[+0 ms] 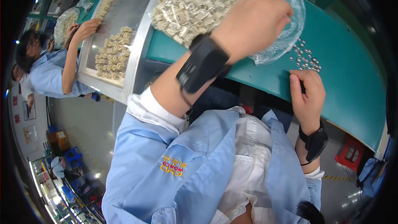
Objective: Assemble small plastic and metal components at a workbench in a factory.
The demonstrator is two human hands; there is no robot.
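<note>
Left hand (253, 20) curled, digging into the bag of white parts (195, 0); right hand (307, 95) pinching beside small metal nuts (304, 56), maybe picking one.

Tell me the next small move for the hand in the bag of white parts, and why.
Probably close the left hand on one white part and lift it out: it reaches into the clear bag over the heap of white plastic parts, while the right hand rests by the small metal pieces.

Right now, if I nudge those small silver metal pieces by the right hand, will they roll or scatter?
Probably scatter: the small metal pieces lie loose on the smooth green table. They look tiny and rounded, so likely light and apt to roll. The right hand rests beside them.
</note>
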